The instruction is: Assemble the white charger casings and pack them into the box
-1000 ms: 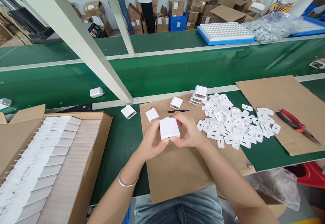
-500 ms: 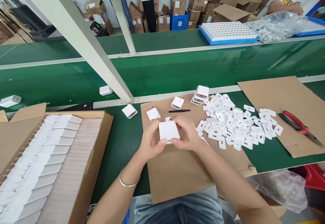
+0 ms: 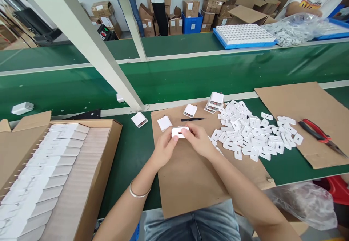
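Note:
Both hands hold a white charger block [image 3: 177, 132] above the cardboard sheet [image 3: 188, 182], its slotted end face turned toward me. My left hand [image 3: 163, 146] is closed on its left side. My right hand [image 3: 200, 139] grips the right side, with the thumb against the slotted face. Just beyond my left hand lies another white charger block [image 3: 164, 123]. Farther back are a single block [image 3: 190, 110], a small stack of blocks [image 3: 216, 101] and black tweezers [image 3: 193, 119]. Right of my right hand spreads a pile of white slotted plates [image 3: 248, 131].
At the left stands an open carton [image 3: 116, 135] holding rows of white blocks. Red-handled pliers [image 3: 323, 135] rest on a second cardboard sheet [image 3: 289, 99]. A slanted white post [image 3: 89, 44] rises beyond the carton. White blocks ride on the green conveyor belt [image 3: 174, 77]. A person [image 3: 313, 0] is across it.
The charger block has been tilted from showing its broad flat face to showing its slotted end. My right thumb has moved onto that end. Loose blocks on the belt have shifted right.

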Demonstrator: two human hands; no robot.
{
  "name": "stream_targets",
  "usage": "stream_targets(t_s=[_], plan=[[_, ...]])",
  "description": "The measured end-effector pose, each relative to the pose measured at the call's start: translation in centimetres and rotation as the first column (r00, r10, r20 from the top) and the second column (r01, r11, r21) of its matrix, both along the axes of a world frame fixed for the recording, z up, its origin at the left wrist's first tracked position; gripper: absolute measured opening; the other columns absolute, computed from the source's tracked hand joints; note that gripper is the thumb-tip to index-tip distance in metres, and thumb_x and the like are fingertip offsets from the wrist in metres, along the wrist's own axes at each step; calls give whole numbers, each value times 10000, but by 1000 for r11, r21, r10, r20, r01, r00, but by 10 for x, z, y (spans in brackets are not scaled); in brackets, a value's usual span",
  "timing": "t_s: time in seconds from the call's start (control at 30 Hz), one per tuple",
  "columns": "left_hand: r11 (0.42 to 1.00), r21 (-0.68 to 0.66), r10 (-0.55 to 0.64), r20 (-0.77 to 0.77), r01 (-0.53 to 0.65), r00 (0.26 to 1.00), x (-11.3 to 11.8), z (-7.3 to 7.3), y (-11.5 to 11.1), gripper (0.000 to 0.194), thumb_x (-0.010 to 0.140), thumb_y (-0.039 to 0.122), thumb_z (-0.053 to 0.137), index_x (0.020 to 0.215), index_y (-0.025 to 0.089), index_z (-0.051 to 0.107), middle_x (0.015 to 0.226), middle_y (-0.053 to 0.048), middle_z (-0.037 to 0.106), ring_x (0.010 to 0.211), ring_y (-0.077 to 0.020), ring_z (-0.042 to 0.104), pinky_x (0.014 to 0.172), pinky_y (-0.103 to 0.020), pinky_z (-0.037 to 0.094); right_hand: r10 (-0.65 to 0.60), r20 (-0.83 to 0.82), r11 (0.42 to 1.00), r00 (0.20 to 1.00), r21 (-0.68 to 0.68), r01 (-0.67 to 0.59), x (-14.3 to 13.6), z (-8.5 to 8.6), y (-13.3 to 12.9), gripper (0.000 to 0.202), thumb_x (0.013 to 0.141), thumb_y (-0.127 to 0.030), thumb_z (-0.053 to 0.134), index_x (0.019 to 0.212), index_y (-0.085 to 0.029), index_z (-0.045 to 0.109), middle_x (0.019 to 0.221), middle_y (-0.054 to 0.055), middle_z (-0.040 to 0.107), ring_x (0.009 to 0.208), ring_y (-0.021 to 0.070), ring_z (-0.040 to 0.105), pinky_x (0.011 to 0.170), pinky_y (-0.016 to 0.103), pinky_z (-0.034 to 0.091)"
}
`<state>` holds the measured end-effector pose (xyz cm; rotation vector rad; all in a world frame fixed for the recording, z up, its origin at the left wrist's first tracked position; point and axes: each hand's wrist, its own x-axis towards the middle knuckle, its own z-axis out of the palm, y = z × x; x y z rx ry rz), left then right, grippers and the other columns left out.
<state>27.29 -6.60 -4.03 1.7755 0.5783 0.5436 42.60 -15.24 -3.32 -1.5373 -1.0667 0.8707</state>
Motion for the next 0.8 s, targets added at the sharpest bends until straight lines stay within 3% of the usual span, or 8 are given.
stream_targets(t_s=[0.23, 0.5, 0.63, 0.8], plan=[[997, -78, 12, 82, -5, 997, 2, 0, 2, 463, 954, 630, 486, 891, 174, 539, 776, -22, 523, 716, -164, 460, 656, -293, 373, 68, 34, 998, 997, -15, -67, 0, 3, 0, 417, 878, -557, 635, 735, -210, 453, 668, -46, 398, 613, 120, 354, 542, 269, 263], [1000, 18, -10, 205, 6, 979, 0, 5, -4, 460, 930, 639, 533, 891, 180, 536, 783, -5, 484, 688, -143, 432, 623, -280, 357, 90, 36, 978, 995, 185, -96, 1, 6, -3, 383, 794, -435, 724, 728, -215, 419, 675, -52, 381, 624, 115, 311, 563, 274, 241], [997, 71, -50, 191, 37, 980, -3, 6, -3, 431, 946, 618, 524, 960, 187, 532, 842, -19, 505, 723, -154, 456, 645, -285, 368, 89, 83, 971, 993, 214, -105, 3, 6, -4, 389, 778, -433, 739, 756, -219, 414, 693, -53, 366, 635, 120, 300, 574, 278, 238], [997, 70, -35, 71, 30, 997, -4, 10, 1, 449, 986, 630, 420, 1009, 189, 503, 872, -32, 540, 743, -166, 466, 668, -294, 373, 140, 134, 979, 981, 128, -157, 4, 10, -3, 288, 817, -342, 688, 830, -224, 426, 758, -42, 422, 675, 130, 367, 602, 274, 296]])
